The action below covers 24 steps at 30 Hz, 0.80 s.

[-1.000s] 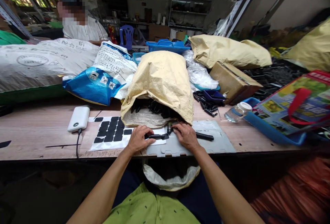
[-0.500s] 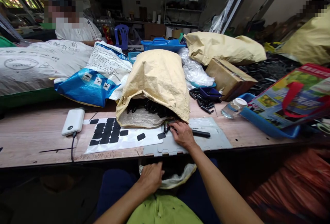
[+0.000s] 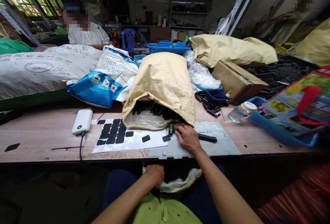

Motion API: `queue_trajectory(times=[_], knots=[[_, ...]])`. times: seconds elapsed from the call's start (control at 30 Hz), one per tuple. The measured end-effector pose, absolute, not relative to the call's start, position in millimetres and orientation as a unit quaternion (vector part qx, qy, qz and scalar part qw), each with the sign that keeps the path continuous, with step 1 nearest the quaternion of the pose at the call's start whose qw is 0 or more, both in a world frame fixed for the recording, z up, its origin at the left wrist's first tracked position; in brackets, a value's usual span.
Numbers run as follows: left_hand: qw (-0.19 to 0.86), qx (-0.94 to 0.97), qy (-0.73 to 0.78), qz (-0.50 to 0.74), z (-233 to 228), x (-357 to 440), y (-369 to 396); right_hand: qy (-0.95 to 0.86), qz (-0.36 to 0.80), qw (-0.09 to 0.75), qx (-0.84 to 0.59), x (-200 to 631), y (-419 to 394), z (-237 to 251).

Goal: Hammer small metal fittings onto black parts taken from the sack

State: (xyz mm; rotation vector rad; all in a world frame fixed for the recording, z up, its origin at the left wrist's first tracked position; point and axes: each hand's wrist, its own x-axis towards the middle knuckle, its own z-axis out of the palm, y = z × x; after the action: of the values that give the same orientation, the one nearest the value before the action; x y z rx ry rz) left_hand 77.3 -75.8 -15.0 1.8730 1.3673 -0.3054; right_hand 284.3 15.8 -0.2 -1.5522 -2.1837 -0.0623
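Observation:
My right hand (image 3: 187, 138) rests on a grey plastic sheet (image 3: 224, 145) at the mouth of a tan paper sack (image 3: 165, 79) full of black plastic parts, its fingers closed around a black rod (image 3: 207, 137) and a small black piece. My left hand (image 3: 155, 173) is below the table edge, reaching into a whitish plastic bag (image 3: 177, 183) on my lap; its fingers are hidden there. A white sheet (image 3: 134, 140) with black adhesive pads lies to the left of the grey sheet.
A white power bank (image 3: 82, 121) with a cable lies at the left. Behind are printed sacks (image 3: 108, 76), a cardboard box (image 3: 237, 81), a clear bottle (image 3: 241, 112) and a blue tray (image 3: 278, 131) with a colourful bag. Another person (image 3: 85, 33) sits at the back left.
My left hand let go of a black piece on the white sheet and dropped below the table edge into the bag on my lap. My right hand stayed by the sack mouth.

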Motion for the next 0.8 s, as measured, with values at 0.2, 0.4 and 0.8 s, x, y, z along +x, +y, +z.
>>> queue_trajectory(times=[0.2, 0.4, 0.8], knots=[[0.508, 0.755, 0.411, 0.049, 48, 43, -29, -0.795, -0.025, 0.230, -0.560, 283, 16, -1], [0.129, 0.605, 0.736, 0.276, 49, 23, 104, -0.795, -0.016, 0.225, -0.563, 283, 16, 2], [0.078, 0.626, 0.727, 0.272, 9, 39, 125, -0.788, -0.002, 0.214, -0.576, 283, 15, 5]])
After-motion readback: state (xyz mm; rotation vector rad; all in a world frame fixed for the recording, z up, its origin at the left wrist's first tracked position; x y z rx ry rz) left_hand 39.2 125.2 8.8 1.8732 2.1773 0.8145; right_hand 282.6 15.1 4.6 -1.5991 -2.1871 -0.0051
